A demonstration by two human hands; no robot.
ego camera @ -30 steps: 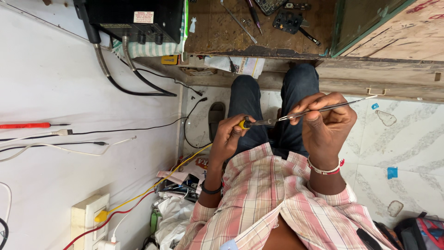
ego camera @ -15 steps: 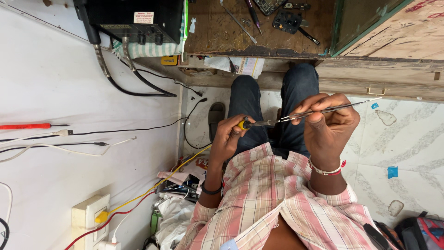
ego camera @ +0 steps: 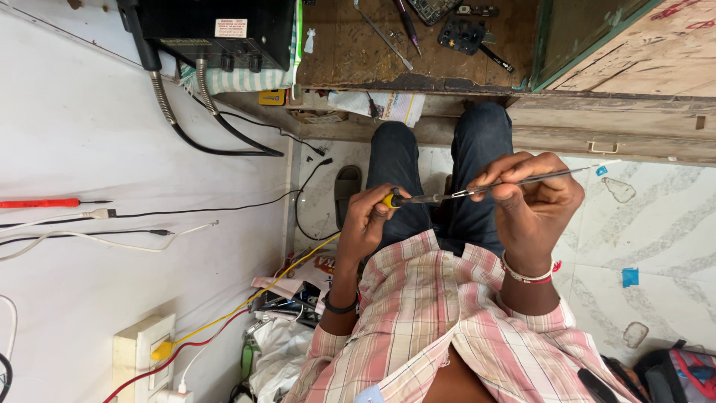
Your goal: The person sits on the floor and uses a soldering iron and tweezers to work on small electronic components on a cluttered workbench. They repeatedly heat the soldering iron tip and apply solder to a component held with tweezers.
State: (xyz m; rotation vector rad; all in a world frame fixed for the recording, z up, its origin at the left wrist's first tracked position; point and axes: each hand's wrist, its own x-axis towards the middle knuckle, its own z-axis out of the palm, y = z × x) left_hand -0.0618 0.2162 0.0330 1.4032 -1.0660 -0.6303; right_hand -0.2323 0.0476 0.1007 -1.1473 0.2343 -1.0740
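Both tool tips (ego camera: 455, 195) hidden between fingers (ego camera: 498, 195)

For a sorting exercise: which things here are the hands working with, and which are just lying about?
In use:
yellow-handled screwdriver in the left hand
thin metal tool in the right hand

Lying about:
red-handled screwdriver
black box
sandal

Worn wooden workbench (ego camera: 358, 63) carrying black power unit (ego camera: 216, 30), tweezers (ego camera: 380, 33), dark circuit part (ego camera: 466, 33); marble-patterned floor (ego camera: 656, 224) beneath.
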